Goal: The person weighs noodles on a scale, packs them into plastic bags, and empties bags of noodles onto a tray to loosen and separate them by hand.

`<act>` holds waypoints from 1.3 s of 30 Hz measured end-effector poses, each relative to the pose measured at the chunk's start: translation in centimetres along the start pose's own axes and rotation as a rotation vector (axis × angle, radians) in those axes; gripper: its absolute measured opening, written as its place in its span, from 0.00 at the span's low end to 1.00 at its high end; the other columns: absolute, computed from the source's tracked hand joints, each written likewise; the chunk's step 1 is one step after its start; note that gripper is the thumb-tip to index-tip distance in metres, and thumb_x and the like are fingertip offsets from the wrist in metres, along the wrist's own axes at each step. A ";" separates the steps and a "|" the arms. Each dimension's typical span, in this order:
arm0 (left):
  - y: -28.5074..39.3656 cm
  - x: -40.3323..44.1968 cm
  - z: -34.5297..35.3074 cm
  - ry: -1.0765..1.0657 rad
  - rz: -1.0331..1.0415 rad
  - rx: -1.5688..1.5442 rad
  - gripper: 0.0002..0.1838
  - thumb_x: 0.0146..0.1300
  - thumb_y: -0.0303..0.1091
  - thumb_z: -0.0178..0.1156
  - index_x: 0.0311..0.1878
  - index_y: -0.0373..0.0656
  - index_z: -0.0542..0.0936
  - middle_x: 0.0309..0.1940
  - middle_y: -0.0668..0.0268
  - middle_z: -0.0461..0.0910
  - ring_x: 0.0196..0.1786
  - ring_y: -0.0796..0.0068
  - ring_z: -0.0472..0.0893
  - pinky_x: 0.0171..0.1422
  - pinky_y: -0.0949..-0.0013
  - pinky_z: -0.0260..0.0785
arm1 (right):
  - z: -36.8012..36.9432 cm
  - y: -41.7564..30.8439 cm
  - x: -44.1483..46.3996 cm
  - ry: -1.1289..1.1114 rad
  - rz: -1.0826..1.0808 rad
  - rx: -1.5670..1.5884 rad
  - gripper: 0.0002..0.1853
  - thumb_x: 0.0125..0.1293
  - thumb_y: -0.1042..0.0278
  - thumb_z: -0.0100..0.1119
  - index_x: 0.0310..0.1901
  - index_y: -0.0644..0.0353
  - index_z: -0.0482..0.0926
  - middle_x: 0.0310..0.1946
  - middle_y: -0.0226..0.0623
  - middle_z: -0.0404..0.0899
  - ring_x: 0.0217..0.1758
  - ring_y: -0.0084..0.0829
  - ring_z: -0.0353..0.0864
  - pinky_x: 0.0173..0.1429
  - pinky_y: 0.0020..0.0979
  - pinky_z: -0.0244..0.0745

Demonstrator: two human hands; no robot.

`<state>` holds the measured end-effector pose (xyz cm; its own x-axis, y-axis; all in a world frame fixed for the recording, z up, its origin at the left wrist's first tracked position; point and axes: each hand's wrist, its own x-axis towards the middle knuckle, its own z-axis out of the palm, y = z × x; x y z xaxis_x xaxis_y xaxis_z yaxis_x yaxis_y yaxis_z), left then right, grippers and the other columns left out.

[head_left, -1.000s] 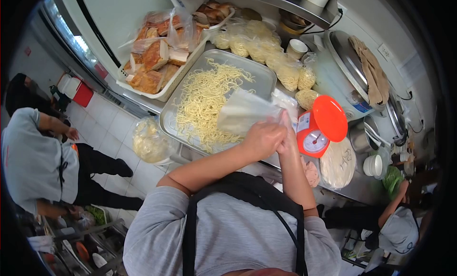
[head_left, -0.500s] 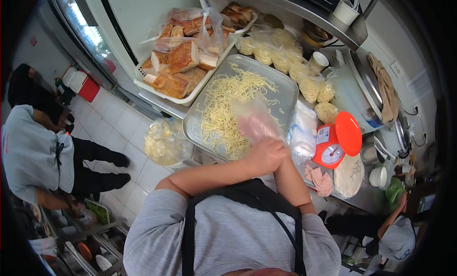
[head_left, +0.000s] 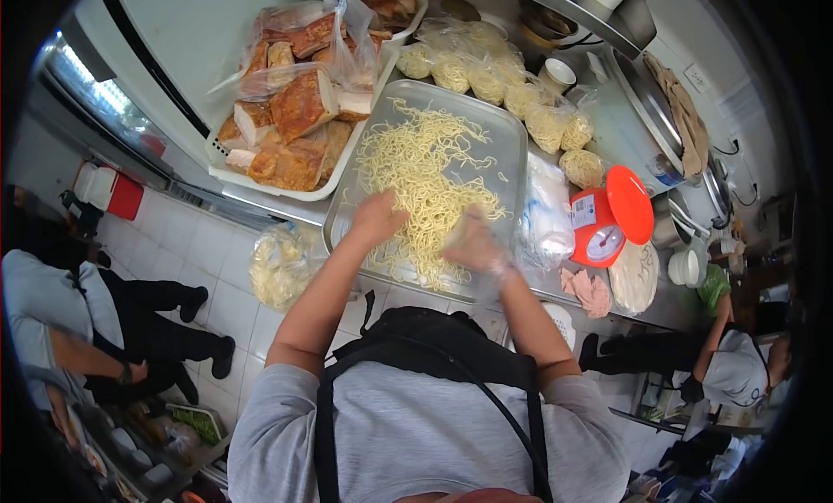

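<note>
Loose yellow noodles [head_left: 425, 169] lie in a heap on a large metal tray [head_left: 510, 147] in front of me. My left hand [head_left: 376, 218] is bare and at the left edge of the heap, its fingers apart and pointing toward the noodles. On the right side of the heap is my right hand [head_left: 473, 243], covered by a thin clear plastic glove [head_left: 501, 269]. Motion smears the fingers of that hand, so whether they grip any noodles cannot be made out.
A white basket [head_left: 325, 193] of roasted meat stands at the left. Bagged noodle portions [head_left: 486, 78] line the back. On the right are plastic bags [head_left: 548, 212], a red scale [head_left: 599, 225] and a pink cloth [head_left: 587, 292]. People [head_left: 65, 299] stand at both sides.
My left hand has let go of the right wrist, where the plastic glove was, and moved left to the noodles. My right hand now reaches down to the heap. The view has shifted slightly.
</note>
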<state>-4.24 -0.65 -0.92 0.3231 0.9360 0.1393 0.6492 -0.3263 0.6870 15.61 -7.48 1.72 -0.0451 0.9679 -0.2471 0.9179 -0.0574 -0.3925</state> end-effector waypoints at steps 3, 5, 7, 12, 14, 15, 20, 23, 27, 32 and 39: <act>0.7 0.2 1.6 -0.194 -0.085 -0.082 0.22 0.50 0.41 0.53 0.44 0.35 0.68 0.37 0.47 0.72 0.41 0.52 0.72 0.45 0.60 0.63 | 1.1 -4.6 1.2 -0.048 -0.055 -0.239 0.38 0.38 0.58 0.59 0.50 0.72 0.57 0.39 0.52 0.66 0.48 0.42 0.64 0.56 0.32 0.57; 0.9 0.2 1.8 -0.264 -0.084 -0.068 0.18 0.50 0.41 0.51 0.38 0.34 0.70 0.33 0.46 0.72 0.40 0.49 0.71 0.44 0.59 0.63 | 3.6 -4.7 2.8 0.159 -0.061 -0.399 0.27 0.42 0.66 0.54 0.45 0.70 0.62 0.44 0.51 0.64 0.50 0.43 0.63 0.55 0.35 0.57; 1.0 0.7 1.1 -0.315 -0.063 -0.013 0.17 0.50 0.40 0.52 0.35 0.34 0.71 0.31 0.48 0.74 0.38 0.52 0.73 0.42 0.61 0.64 | 3.3 -5.7 2.3 0.528 -0.077 0.014 0.20 0.44 0.72 0.52 0.42 0.67 0.66 0.40 0.51 0.67 0.51 0.43 0.64 0.52 0.36 0.60; -0.3 0.6 1.6 -0.329 -0.050 -0.379 0.16 0.51 0.39 0.54 0.35 0.34 0.73 0.27 0.57 0.75 0.32 0.68 0.73 0.38 0.68 0.64 | 4.1 -1.4 5.9 0.474 -0.158 0.342 0.22 0.43 0.76 0.54 0.44 0.67 0.66 0.32 0.43 0.72 0.37 0.34 0.72 0.42 0.30 0.67; 1.2 0.5 -0.2 -0.310 -0.074 -0.373 0.17 0.51 0.40 0.55 0.37 0.35 0.73 0.26 0.60 0.75 0.30 0.74 0.72 0.37 0.70 0.64 | 0.9 -2.1 5.2 0.325 0.039 0.614 0.23 0.42 0.79 0.55 0.45 0.68 0.65 0.31 0.40 0.73 0.34 0.30 0.73 0.38 0.27 0.69; 1.9 0.5 -1.5 -0.302 -0.140 -0.379 0.17 0.50 0.40 0.56 0.38 0.35 0.73 0.28 0.58 0.75 0.33 0.70 0.73 0.39 0.68 0.64 | -2.4 -3.4 4.0 0.245 0.182 0.718 0.24 0.42 0.80 0.55 0.45 0.68 0.65 0.31 0.38 0.74 0.33 0.28 0.73 0.37 0.25 0.69; 0.0 2.0 -4.5 -0.090 -0.185 -0.414 0.25 0.48 0.42 0.58 0.46 0.36 0.69 0.40 0.53 0.71 0.47 0.62 0.70 0.48 0.65 0.62 | -9.3 -3.0 3.7 0.318 0.039 1.248 0.25 0.42 0.84 0.51 0.48 0.68 0.63 0.33 0.37 0.74 0.32 0.24 0.74 0.35 0.22 0.70; 1.7 3.2 -5.7 -0.008 -0.026 -0.504 0.37 0.45 0.44 0.61 0.56 0.36 0.58 0.53 0.49 0.59 0.58 0.58 0.60 0.58 0.64 0.54 | -14.2 -3.0 3.9 0.283 -0.094 1.300 0.24 0.44 0.85 0.50 0.48 0.68 0.64 0.35 0.38 0.74 0.34 0.25 0.75 0.35 0.23 0.72; 5.6 4.9 -6.0 -0.100 0.172 -0.643 0.49 0.39 0.45 0.64 0.60 0.37 0.48 0.60 0.47 0.47 0.64 0.57 0.47 0.65 0.62 0.42 | -20.1 -5.7 2.0 0.269 -0.149 1.411 0.18 0.48 0.80 0.50 0.45 0.66 0.67 0.35 0.40 0.75 0.33 0.28 0.76 0.35 0.26 0.74; 11.9 5.7 -1.2 0.028 0.335 -0.533 0.51 0.38 0.43 0.65 0.61 0.38 0.45 0.58 0.46 0.52 0.61 0.54 0.53 0.63 0.61 0.46 | -24.1 -6.8 1.8 0.072 -0.598 1.588 0.16 0.54 0.68 0.48 0.43 0.67 0.70 0.35 0.40 0.75 0.34 0.30 0.77 0.37 0.31 0.76; 11.6 7.1 2.9 0.036 0.146 -0.605 0.13 0.51 0.30 0.51 0.41 0.39 0.70 0.32 0.52 0.74 0.38 0.56 0.74 0.41 0.62 0.64 | -27.5 -7.0 2.4 0.342 -0.549 1.543 0.19 0.54 0.65 0.47 0.46 0.67 0.67 0.39 0.42 0.74 0.38 0.32 0.76 0.39 0.32 0.75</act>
<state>7.58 1.78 5.98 0.3492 0.8945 0.2793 0.0910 -0.3290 0.9399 19.89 1.95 28.27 0.0652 0.9466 0.3157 -0.4079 0.3140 -0.8573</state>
